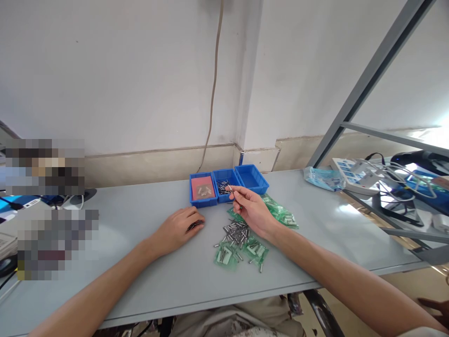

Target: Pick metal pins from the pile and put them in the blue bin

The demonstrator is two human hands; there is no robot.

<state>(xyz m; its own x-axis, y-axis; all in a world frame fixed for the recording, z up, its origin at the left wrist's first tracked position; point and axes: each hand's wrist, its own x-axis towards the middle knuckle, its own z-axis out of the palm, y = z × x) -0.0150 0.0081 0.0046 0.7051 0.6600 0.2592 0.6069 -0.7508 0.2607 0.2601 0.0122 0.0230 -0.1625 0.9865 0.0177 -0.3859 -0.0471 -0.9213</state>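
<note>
My right hand (254,209) is raised over the near edge of the bins, pinching a thin metal pin (229,186) between thumb and fingertips. Resting on the table, my left hand (178,227) curls around several small dark pieces (195,225), too small to make out fully. In the middle blue bin (225,173) lie several dark metal pins (222,187). A loose pile of short metal pins (237,233) spreads below my right hand. Green plastic bags (225,256) with metal pieces inside lie around that pile.
The left blue bin (204,203) holds a pink sheet (201,181) and a small clear bag. Another blue bin (251,178) stands at the right. Beyond a grey metal frame (372,56) are power strips and cables (403,178). A blue plastic packet (323,179) lies near it.
</note>
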